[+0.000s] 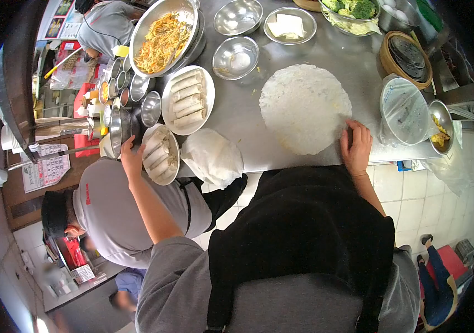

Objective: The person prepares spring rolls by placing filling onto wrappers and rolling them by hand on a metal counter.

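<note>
My left hand [132,159] is stretched out to the left, thumb and fingers apart, beside the rim of an oval white plate [177,161] of rolls. Whether the thumb touches that rim I cannot tell. Several pale rolled wraps [162,152] lie on this plate. My right hand [357,145] rests on the table's front edge with its fingers spread, close to the lower right edge of a large round thin dough sheet [306,108]. That sheet lies flat on the metal table. A crumpled white cloth or thin sheet [213,157] hangs partly over the table edge.
A second plate of rolls [189,99] and a bowl of shredded filling [165,41] stand left. Metal bowls [236,57] line the back. A bag-lined tub [403,108] and bamboo steamer [386,58] stand right. A co-worker [120,205] is close on my left.
</note>
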The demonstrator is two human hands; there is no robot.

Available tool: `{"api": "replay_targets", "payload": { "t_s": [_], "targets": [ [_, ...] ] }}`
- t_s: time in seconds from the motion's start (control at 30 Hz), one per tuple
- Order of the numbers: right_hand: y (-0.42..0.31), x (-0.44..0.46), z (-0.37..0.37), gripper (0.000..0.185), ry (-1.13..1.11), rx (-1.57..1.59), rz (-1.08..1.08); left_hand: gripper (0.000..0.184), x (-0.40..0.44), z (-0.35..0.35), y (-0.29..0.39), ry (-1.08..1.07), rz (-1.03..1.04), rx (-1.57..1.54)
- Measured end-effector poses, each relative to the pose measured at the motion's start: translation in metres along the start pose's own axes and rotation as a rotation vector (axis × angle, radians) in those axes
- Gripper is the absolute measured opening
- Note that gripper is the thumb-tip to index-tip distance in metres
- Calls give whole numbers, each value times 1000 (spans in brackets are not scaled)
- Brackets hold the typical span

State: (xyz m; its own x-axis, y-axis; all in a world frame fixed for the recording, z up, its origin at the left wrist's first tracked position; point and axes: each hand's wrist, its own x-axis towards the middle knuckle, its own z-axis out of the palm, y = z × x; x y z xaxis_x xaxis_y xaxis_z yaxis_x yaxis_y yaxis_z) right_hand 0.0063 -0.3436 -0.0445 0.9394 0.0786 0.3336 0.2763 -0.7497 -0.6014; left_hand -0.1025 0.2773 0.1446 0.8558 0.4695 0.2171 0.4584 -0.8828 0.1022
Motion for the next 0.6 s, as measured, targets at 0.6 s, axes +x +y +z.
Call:
{"api": "replay_targets", "payload": {
  "t_s": [0.6],
  "targets": [
    [-8, 32, -13, 29, 40, 141, 81, 42, -108, 163, 304, -238, 23, -668]
  ]
}}
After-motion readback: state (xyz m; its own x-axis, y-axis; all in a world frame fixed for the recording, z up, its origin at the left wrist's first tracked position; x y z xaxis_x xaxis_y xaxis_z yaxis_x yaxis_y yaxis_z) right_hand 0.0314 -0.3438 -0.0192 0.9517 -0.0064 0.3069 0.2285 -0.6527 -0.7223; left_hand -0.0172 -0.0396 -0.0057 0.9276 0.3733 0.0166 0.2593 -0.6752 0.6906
